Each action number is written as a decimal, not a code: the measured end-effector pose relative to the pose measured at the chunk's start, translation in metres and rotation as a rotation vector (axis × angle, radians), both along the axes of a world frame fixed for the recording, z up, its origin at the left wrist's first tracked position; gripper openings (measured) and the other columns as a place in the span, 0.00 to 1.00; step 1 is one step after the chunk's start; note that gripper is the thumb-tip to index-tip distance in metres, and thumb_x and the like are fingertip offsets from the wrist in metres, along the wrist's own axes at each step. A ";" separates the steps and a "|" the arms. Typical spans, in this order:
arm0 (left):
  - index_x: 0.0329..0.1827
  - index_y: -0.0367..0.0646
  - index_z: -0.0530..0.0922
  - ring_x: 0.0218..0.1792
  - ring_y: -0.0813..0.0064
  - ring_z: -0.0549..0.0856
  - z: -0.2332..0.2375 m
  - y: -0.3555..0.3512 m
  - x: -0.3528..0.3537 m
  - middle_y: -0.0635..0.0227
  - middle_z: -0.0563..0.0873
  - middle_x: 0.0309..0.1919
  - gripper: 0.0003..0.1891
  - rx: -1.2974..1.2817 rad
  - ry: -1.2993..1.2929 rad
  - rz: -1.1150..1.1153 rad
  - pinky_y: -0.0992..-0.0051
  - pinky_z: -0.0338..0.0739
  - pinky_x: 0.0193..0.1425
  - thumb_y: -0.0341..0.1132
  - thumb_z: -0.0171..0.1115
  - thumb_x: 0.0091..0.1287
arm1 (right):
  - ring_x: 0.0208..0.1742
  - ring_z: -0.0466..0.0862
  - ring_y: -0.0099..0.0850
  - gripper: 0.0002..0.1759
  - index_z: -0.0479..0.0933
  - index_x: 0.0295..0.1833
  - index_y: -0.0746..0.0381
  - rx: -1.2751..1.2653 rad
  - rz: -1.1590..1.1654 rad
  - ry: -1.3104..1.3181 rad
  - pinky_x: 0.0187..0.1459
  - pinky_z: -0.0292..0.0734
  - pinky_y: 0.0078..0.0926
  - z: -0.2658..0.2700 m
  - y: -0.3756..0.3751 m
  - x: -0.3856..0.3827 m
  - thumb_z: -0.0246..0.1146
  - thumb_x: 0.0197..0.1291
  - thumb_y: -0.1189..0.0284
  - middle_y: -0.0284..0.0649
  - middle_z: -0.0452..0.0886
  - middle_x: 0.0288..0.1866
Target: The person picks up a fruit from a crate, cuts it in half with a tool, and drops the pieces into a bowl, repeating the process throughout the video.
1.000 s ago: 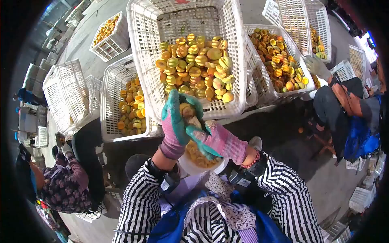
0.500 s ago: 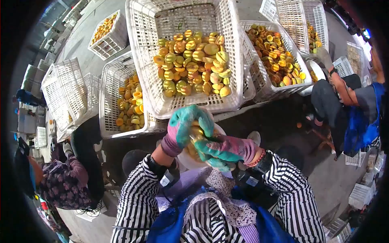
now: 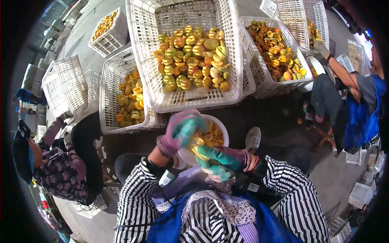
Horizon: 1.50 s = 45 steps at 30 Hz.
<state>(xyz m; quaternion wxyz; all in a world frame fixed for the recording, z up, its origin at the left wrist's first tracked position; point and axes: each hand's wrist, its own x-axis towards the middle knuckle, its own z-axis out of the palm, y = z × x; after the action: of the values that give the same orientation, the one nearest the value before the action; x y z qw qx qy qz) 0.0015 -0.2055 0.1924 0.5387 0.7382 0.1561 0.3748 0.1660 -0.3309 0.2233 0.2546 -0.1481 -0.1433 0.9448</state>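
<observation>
Over a white bucket [image 3: 225, 135] that holds yellow fruit pieces, my two gloved hands are close together. My left hand [image 3: 184, 131], in a purple and teal glove, is curled and slightly blurred; what lies inside its fingers is hidden. My right hand [image 3: 221, 158], gloved alike, is closed on a yellow fruit half [image 3: 198, 152] that looks like peach, at the bucket's near edge. Just beyond stands a large white crate [image 3: 194, 103], tilted toward me, with many green-and-yellow striped fruits [image 3: 192, 60] in it.
Crates of fruit halves stand to the left [image 3: 106, 97] and right [image 3: 259, 87]. One person [image 3: 65, 174] sits at the left, another [image 3: 356, 97] at the right, reaching toward a crate. Stacked white crates [image 3: 65, 87] are at the far left. My shoe [image 3: 253, 137] is right of the bucket.
My hands were clasped together around fruit; the left has shifted slightly down and left, apart from the right. More of the bucket now shows. The person at the left has raised their forearms.
</observation>
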 end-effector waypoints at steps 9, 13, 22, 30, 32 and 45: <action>0.41 0.43 0.79 0.40 0.60 0.81 0.002 0.096 -0.102 0.61 0.82 0.38 0.09 0.688 1.075 0.937 0.65 0.74 0.44 0.37 0.59 0.63 | 0.41 0.82 0.42 0.28 0.72 0.53 0.62 0.915 0.229 -1.639 0.44 0.76 0.38 -0.074 0.010 0.014 0.58 0.58 0.50 0.46 0.82 0.38; 0.45 0.46 0.79 0.43 0.59 0.80 -0.001 0.104 -0.063 0.59 0.81 0.42 0.12 0.905 0.942 1.043 0.63 0.73 0.46 0.40 0.60 0.61 | 0.42 0.83 0.42 0.28 0.75 0.46 0.63 0.936 0.156 -1.736 0.46 0.76 0.39 -0.075 0.011 0.018 0.58 0.56 0.48 0.47 0.82 0.39; 0.62 0.49 0.71 0.45 0.57 0.83 -0.111 0.148 0.061 0.56 0.84 0.42 0.27 0.444 1.421 0.447 0.61 0.76 0.49 0.49 0.57 0.61 | 0.41 0.83 0.41 0.26 0.79 0.40 0.62 0.910 0.323 -1.772 0.44 0.76 0.37 -0.069 0.017 0.034 0.59 0.54 0.47 0.46 0.83 0.36; 0.56 0.49 0.74 0.37 0.66 0.84 -0.119 0.167 0.036 0.63 0.84 0.35 0.18 -0.384 0.771 0.349 0.65 0.78 0.40 0.43 0.56 0.64 | 0.41 0.82 0.45 0.28 0.78 0.42 0.65 0.868 -0.142 -1.747 0.44 0.75 0.41 -0.059 0.031 0.044 0.58 0.57 0.47 0.49 0.82 0.37; 0.53 0.48 0.76 0.28 0.73 0.79 -0.089 0.147 0.030 0.69 0.81 0.30 0.17 -1.183 -0.092 0.005 0.71 0.77 0.32 0.48 0.53 0.68 | 0.40 0.81 0.49 0.26 0.76 0.43 0.64 0.825 -0.539 -1.586 0.42 0.75 0.43 -0.022 0.040 0.049 0.60 0.58 0.49 0.53 0.81 0.35; 0.53 0.35 0.72 0.46 0.71 0.81 0.035 0.022 0.048 0.62 0.81 0.42 0.24 -1.130 -0.363 0.016 0.72 0.77 0.51 0.49 0.43 0.74 | 0.35 0.80 0.52 0.24 0.74 0.40 0.64 1.055 -0.732 -1.680 0.36 0.74 0.45 0.002 0.052 0.016 0.60 0.59 0.51 0.53 0.80 0.29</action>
<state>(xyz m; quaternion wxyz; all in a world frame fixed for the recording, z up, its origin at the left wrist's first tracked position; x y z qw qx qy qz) 0.0493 -0.1834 0.2277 0.8635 0.2599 0.2424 0.3579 0.1817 -0.2788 0.2250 0.3749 -0.6592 -0.6126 0.2225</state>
